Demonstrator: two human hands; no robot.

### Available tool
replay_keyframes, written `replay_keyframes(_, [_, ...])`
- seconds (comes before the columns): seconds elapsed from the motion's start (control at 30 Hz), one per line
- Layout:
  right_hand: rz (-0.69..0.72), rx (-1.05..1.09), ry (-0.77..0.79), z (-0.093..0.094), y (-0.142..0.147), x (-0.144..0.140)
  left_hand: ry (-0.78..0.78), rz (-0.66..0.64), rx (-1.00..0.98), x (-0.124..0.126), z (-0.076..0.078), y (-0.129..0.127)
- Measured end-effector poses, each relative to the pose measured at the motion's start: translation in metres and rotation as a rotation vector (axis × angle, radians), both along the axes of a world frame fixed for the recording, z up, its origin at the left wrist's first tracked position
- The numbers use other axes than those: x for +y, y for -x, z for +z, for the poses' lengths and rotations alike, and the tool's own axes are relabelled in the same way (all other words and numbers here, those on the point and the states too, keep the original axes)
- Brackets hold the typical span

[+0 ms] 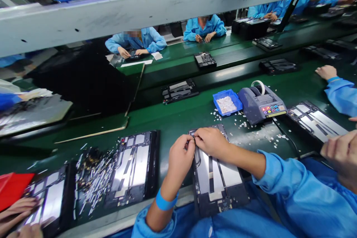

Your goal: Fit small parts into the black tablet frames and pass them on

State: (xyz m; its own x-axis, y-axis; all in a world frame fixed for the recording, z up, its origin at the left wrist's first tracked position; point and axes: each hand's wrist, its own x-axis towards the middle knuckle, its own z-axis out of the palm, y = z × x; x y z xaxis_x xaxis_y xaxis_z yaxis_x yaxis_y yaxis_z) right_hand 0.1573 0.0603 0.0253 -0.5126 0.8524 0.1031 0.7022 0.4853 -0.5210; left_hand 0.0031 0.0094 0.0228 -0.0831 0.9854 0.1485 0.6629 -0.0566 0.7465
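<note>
An opened tablet chassis (pixel 216 178) with silver plates lies in front of me on the green bench. My left hand (pixel 180 158) and my right hand (pixel 211 142) meet over its upper left corner. The fingertips of both pinch a small part there; it is too small to make out. A blue band circles my left wrist.
A second opened chassis (pixel 135 167) lies to the left beside a heap of small strips (pixel 93 178). A blue tray (pixel 226 102) of white bits and a grey tape dispenser (pixel 260 104) stand behind. Another chassis (pixel 316 121) is at right. Co-workers' hands show at both edges.
</note>
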Motion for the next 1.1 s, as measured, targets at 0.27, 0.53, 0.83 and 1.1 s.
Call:
replay_keyframes(0.27, [-0.102,-0.03,-0.036,0.004,0.001,-0.003,-0.006,0.07,-0.047,-0.001,-0.002,-0.002])
replay_keyframes(0.53, [-0.087,-0.025,-0.106,-0.003,-0.002,-0.01,-0.011,0.096,-0.049,-0.002,-0.005,-0.004])
replay_keyframes(0.83, [-0.066,0.019,-0.059,0.0,0.004,-0.004,-0.074,0.002,0.059,-0.003,0.004,-0.004])
replay_keyframes(1.1, [-0.5,-0.175,-0.032,0.021,-0.085,0.071,0.161,0.09,-0.247,0.011,-0.002,0.016])
